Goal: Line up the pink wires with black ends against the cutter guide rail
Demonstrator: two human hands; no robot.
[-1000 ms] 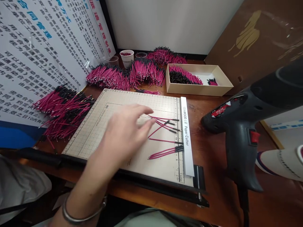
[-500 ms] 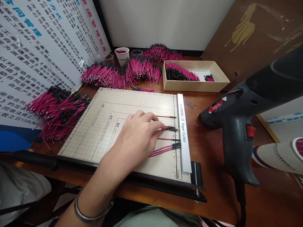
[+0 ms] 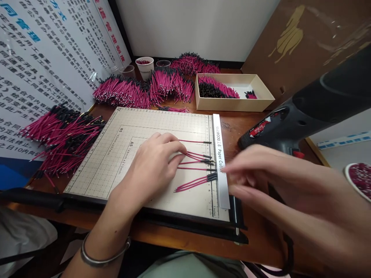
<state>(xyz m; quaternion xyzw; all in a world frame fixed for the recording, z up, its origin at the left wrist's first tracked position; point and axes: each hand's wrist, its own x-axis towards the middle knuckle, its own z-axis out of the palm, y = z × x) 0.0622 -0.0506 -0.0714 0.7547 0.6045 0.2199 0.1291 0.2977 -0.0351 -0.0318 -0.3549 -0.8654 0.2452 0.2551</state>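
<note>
My left hand [image 3: 152, 166] lies flat on the beige paper cutter board [image 3: 121, 154], its fingertips pressing on several pink wires with black sleeved ends [image 3: 197, 158]. Those wires point right, their black tips against the white ruler strip [image 3: 219, 162]. A lower bunch of wires [image 3: 197, 182] lies just below, untouched. My right hand [image 3: 278, 181], blurred, reaches in from the right with fingers spread, its tips close to the ruler strip and in front of the black heat gun [image 3: 307, 112]. It holds nothing.
Heaps of pink wires [image 3: 63, 135] lie left of the board and more pink wires [image 3: 145, 90] behind it. A cardboard tray [image 3: 261, 104] with wires stands at the back right. Small cups [image 3: 145, 67] stand at the back. A printed poster [image 3: 43, 58] leans on the left. A white cup [image 3: 359, 175] sits at right.
My right hand has come into view from the right, covering the heat gun's handle. My left hand has drawn back slightly, fingers still on the wires, which now fan out a little.
</note>
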